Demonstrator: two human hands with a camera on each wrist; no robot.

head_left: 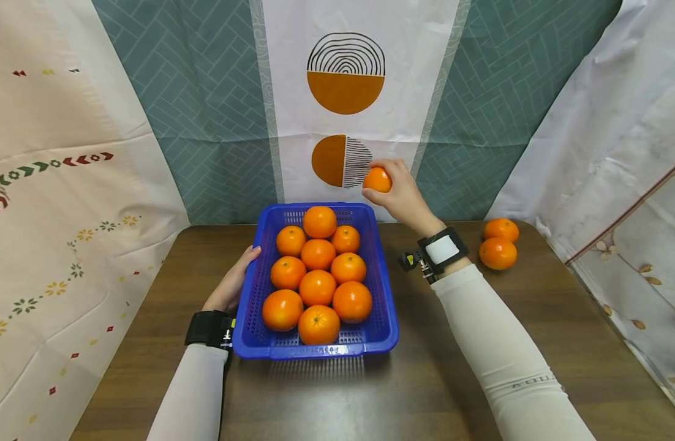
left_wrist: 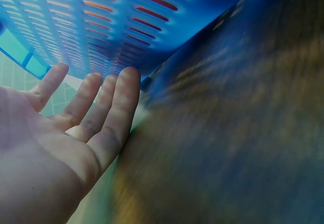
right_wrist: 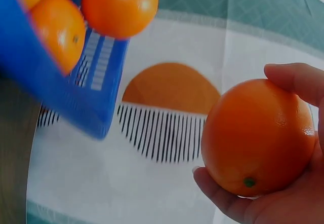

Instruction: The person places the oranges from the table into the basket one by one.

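Observation:
My right hand [head_left: 406, 193] grips an orange [head_left: 378, 180] between thumb and fingers, held up beyond the far right corner of a blue plastic basket [head_left: 321, 351]. In the right wrist view, that orange [right_wrist: 258, 133] has a small green stem spot facing the camera. Several oranges [head_left: 318, 288] sit in the basket. At the basket's left side is my left hand [head_left: 233, 285], its fingertips against the outer wall. Seen from the left wrist, the fingers [left_wrist: 121, 105] are spread and nearly straight beside the slotted blue wall [left_wrist: 101, 24].
Two more oranges [head_left: 498, 253] lie together at the back right of the brown wooden table [head_left: 541, 343]. A patterned cloth [head_left: 222, 122] hangs behind the table's far edge. Other printed cloths [head_left: 67, 245] flank the table on both sides.

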